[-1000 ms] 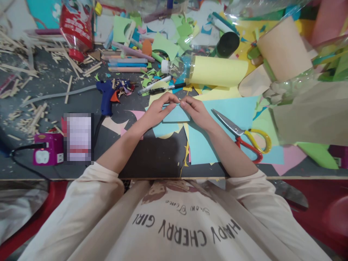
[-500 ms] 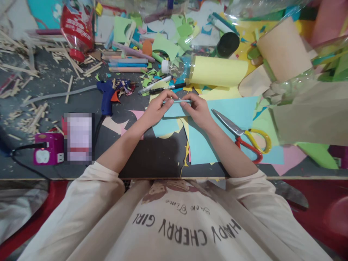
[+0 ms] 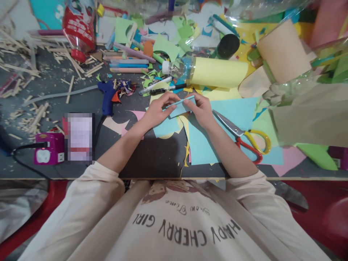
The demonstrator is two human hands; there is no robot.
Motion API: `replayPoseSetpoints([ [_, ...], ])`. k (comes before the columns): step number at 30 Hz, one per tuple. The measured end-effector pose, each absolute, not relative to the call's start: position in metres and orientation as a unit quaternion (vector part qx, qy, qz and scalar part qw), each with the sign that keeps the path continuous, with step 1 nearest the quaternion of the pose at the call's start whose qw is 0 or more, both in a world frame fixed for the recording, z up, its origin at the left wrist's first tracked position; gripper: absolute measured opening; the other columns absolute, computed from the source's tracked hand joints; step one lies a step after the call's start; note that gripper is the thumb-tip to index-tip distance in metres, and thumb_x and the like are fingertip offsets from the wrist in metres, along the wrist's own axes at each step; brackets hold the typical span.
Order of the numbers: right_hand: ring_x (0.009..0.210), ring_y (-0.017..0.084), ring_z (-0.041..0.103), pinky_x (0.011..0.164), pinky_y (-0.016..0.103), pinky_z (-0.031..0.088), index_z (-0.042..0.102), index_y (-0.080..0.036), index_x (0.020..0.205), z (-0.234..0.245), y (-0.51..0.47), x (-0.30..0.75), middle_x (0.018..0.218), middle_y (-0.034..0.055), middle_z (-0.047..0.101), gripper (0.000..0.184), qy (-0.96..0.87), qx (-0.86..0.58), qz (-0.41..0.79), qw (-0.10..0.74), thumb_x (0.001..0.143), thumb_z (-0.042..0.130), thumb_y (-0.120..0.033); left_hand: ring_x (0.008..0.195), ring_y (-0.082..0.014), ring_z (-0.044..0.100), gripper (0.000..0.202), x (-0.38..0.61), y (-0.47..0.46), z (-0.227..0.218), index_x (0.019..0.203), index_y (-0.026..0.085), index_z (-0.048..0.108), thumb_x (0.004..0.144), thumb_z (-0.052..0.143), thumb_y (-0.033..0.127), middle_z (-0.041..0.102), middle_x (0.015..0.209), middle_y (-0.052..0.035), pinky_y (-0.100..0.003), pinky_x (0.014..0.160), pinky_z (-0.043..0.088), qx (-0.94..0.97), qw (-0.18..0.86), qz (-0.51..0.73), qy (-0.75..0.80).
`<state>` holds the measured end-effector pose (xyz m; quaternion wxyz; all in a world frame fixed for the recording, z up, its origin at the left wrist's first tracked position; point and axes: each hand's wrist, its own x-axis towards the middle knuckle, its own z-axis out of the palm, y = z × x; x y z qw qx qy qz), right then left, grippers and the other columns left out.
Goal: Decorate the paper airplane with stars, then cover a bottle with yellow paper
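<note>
Between my hands is a small piece of light-blue paper (image 3: 179, 109), its far edge folded or rolled into a narrow strip. My left hand (image 3: 160, 108) pinches it at the left end, thumb on top of the strip. At the other end my right hand (image 3: 199, 108) grips the paper between thumb and fingers; the strip's tip sticks out past that thumb. Below the hands lie a blue paper scrap (image 3: 165, 127) and a large light-blue sheet (image 3: 205, 145). Scissors (image 3: 239, 133) with red and yellow handles rest on the sheet beside my right forearm.
A blue glue gun (image 3: 107, 96) lies left of my hands. Beyond them are a black pen (image 3: 170, 88) and a bottle wrapped in yellow paper (image 3: 220, 71). A red-labelled bottle (image 3: 79, 30) and wooden stick pieces (image 3: 38, 117) are at left, near a purple box (image 3: 49, 148).
The blue paper strip has tilted, its right end now farther from me. My right hand has shifted slightly right, and more of the strip's right end shows.
</note>
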<state>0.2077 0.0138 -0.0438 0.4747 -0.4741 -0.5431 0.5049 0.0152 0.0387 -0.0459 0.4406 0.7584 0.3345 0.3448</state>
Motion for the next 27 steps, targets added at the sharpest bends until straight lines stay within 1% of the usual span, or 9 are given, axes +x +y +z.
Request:
replayPoseSetpoints([
  [3,0.051,0.009,0.044,0.049,0.026,0.044,0.062,-0.023,0.075,-0.042,0.014,0.209,0.064,-0.004,0.049,0.053,-0.542,-0.468,0.509,0.478,0.075,0.071,-0.075,0.088,-0.0144,0.069,0.06,0.016,0.037,-0.043,0.109,0.019,0.06,0.092,0.047,0.075,0.072,0.101,-0.006,-0.026,0.078,0.052,0.755,0.434,0.341,0.353],
  [5,0.052,0.009,0.044,0.048,0.026,0.044,0.063,-0.022,0.075,-0.041,0.014,0.209,0.067,-0.0034,0.05,0.052,-0.538,-0.461,0.512,0.486,0.075,0.073,-0.073,0.079,-0.0134,0.066,0.058,0.016,0.036,-0.041,0.102,0.019,0.061,0.093,0.046,0.074,0.07,0.091,-0.0039,-0.025,0.072,0.049,0.754,0.43,0.334,0.368],
  [9,0.054,0.009,0.045,0.048,0.026,0.043,0.065,-0.022,0.075,-0.041,0.014,0.208,0.069,-0.0026,0.052,0.049,-0.536,-0.452,0.512,0.497,0.075,0.074,-0.071,0.069,-0.0121,0.056,0.052,0.016,0.037,-0.038,0.079,0.019,0.059,0.096,0.046,0.066,0.064,0.076,-0.0015,-0.024,0.063,0.042,0.752,0.426,0.324,0.384],
  [14,0.06,0.011,0.047,0.054,0.027,0.04,0.062,-0.022,0.07,-0.044,0.014,0.207,0.068,-0.0014,0.055,0.049,-0.568,-0.451,0.489,0.484,0.076,0.073,-0.069,0.062,-0.0113,0.047,0.046,0.015,0.041,-0.039,0.073,0.02,0.06,0.088,0.057,0.063,0.062,0.071,-0.001,-0.025,0.057,0.035,0.72,0.438,0.35,0.409],
  [16,0.061,0.012,0.046,0.056,0.027,0.038,0.06,-0.021,0.069,-0.043,0.013,0.208,0.066,-0.0013,0.054,0.044,-0.595,-0.455,0.482,0.455,0.079,0.071,-0.063,0.061,-0.0109,0.046,0.045,0.015,0.042,-0.041,0.072,0.02,0.06,0.085,0.061,0.063,0.061,0.069,-0.0001,-0.025,0.058,0.035,0.708,0.444,0.366,0.41],
  [18,0.059,0.011,0.042,0.056,0.028,0.034,0.056,-0.021,0.067,-0.041,0.012,0.207,0.063,-0.0022,0.051,0.037,-0.627,-0.462,0.472,0.414,0.083,0.067,-0.052,0.061,-0.011,0.047,0.046,0.015,0.042,-0.041,0.07,0.02,0.058,0.082,0.066,0.064,0.058,0.068,0.0009,-0.026,0.061,0.038,0.692,0.456,0.387,0.405],
  [21,0.056,0.011,0.037,0.056,0.028,0.03,0.047,-0.022,0.064,-0.037,0.008,0.205,0.059,-0.0038,0.044,0.029,-0.677,-0.472,0.425,0.371,0.084,0.06,-0.04,0.06,-0.011,0.045,0.054,0.015,0.041,-0.041,0.067,0.02,0.054,0.079,0.068,0.071,0.052,0.064,0.0023,-0.026,0.06,0.039,0.683,0.456,0.406,0.4],
  [24,0.055,0.011,0.035,0.056,0.028,0.027,0.037,-0.023,0.063,-0.035,0.003,0.198,0.057,-0.0049,0.039,0.029,-0.708,-0.487,0.383,0.338,0.08,0.057,-0.035,0.056,-0.0102,0.039,0.061,0.015,0.041,-0.041,0.063,0.02,0.048,0.08,0.063,0.077,0.043,0.059,0.0036,-0.027,0.055,0.035,0.686,0.448,0.413,0.397],
  [27,0.052,0.011,0.034,0.056,0.028,0.026,0.032,-0.025,0.063,-0.033,-0.003,0.19,0.054,-0.0059,0.036,0.033,-0.709,-0.488,0.401,0.314,0.081,0.056,-0.037,0.054,-0.0096,0.036,0.064,0.015,0.04,-0.04,0.06,0.021,0.041,0.08,0.063,0.078,0.038,0.057,0.004,-0.027,0.053,0.034,0.682,0.463,0.412,0.387],
])
